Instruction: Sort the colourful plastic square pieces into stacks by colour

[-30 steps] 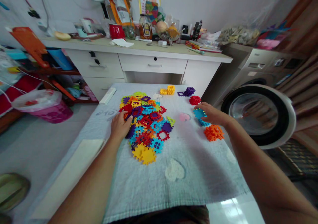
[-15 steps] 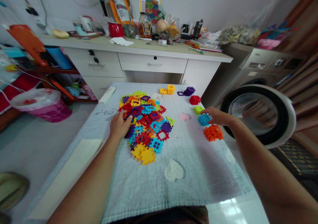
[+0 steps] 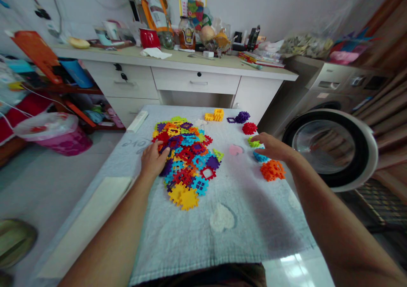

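A mixed pile of flat interlocking plastic pieces (image 3: pixel 187 151) in red, blue, purple, yellow and green lies on a cloth-covered table. My left hand (image 3: pixel 151 159) rests at the pile's left edge, thumb and fingers apart. On the right, my right hand (image 3: pixel 272 146) hovers over a blue cluster of pieces (image 3: pixel 260 155), partly covering it. Its fingertips are at a green cluster (image 3: pixel 253 142); whether they touch it I cannot tell. An orange cluster (image 3: pixel 272 170) sits just nearer to me. Farther back are a red cluster (image 3: pixel 249 128), a purple cluster (image 3: pixel 242 117) and a yellow cluster (image 3: pixel 218 115).
The cloth (image 3: pixel 235 202) covers the tabletop. A white box-like bar (image 3: pixel 137 121) lies at the far left corner. Behind stands a cluttered counter (image 3: pixel 178 59) with drawers. To the right, a washing machine (image 3: pixel 330 79) has its round door open. A pink bin (image 3: pixel 63 134) stands left.
My right hand has shifted slightly away from me, from the blue cluster toward the green one. My left hand and the pile look the same.
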A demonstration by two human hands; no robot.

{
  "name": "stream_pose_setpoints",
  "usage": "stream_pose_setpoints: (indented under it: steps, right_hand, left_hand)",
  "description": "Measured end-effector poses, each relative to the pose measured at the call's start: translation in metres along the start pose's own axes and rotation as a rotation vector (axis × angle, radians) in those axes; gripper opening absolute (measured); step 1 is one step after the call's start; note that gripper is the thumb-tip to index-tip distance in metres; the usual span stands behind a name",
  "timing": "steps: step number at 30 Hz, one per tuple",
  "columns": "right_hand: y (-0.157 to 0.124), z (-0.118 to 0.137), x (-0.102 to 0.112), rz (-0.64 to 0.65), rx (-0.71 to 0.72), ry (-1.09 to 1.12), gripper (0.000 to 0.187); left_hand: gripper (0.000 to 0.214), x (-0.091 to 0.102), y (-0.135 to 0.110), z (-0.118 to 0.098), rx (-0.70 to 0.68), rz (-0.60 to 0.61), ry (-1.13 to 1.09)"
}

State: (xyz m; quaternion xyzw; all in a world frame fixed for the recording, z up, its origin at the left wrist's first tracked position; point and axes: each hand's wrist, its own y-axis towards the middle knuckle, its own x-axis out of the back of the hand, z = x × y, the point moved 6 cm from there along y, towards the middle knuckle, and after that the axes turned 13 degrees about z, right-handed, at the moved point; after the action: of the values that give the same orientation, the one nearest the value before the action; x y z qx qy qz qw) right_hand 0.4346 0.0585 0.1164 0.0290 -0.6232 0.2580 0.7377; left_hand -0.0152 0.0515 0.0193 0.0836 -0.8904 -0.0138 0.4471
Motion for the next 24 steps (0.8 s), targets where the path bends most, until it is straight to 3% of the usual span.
stream_pose_setpoints:
  steps: [5, 9, 19, 24]
  right_hand:
    - [0.029, 0.080, -0.028, 0.010, 0.200, 0.068, 0.032]
    - [0.054, 0.109, -0.050, 0.043, 0.170, 0.049, 0.039]
    - [0.069, 0.110, -0.051, 0.085, 0.017, -0.032, 0.043]
    - [0.061, 0.076, -0.027, -0.012, -0.017, 0.010, 0.046]
  left_hand:
    - [0.045, 0.000, -0.001, 0.000, -0.006, 0.000, -0.001]
    - [0.046, 0.001, -0.001, -0.001, -0.003, 0.007, 0.007]
    - [0.045, 0.001, -0.002, -0.003, 0.006, -0.001, 0.022]
    - [0.047, 0.000, -0.001, -0.002, -0.008, 0.006, 0.028]
